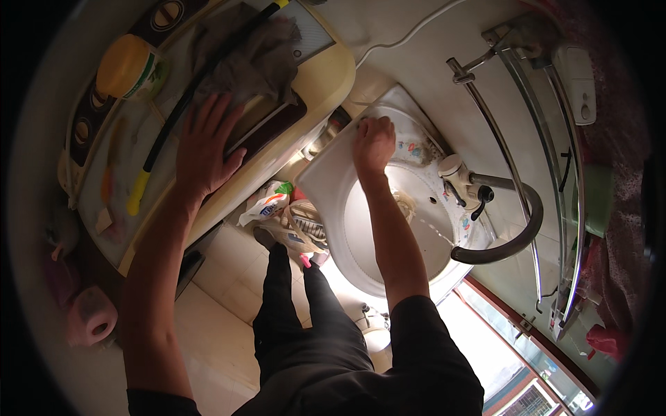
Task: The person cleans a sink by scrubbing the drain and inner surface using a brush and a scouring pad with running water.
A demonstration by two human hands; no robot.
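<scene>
My left hand (208, 143) lies spread, palm down, on the top of a cream washing machine (328, 73), its fingertips at the edge of a crumpled grey cloth (244, 57). A black rod with yellow ends (174, 112) slants across the lid, close beside that hand. Over the corner ledge of a white washbasin (322, 171), my right hand (375, 143) is curled into a fist. Its fingers face away from me, so I cannot tell whether something small is inside. A tap with a curved grey spout (530, 208) reaches over the bowl.
A yellow tub (125, 67) stands by the machine's knobs. Metal towel rails (494, 114) jut from the wall on the right. Below, a plastic bag (268, 203) and slippers (304, 223) lie near my feet. A pink paper roll (92, 317) is at lower left.
</scene>
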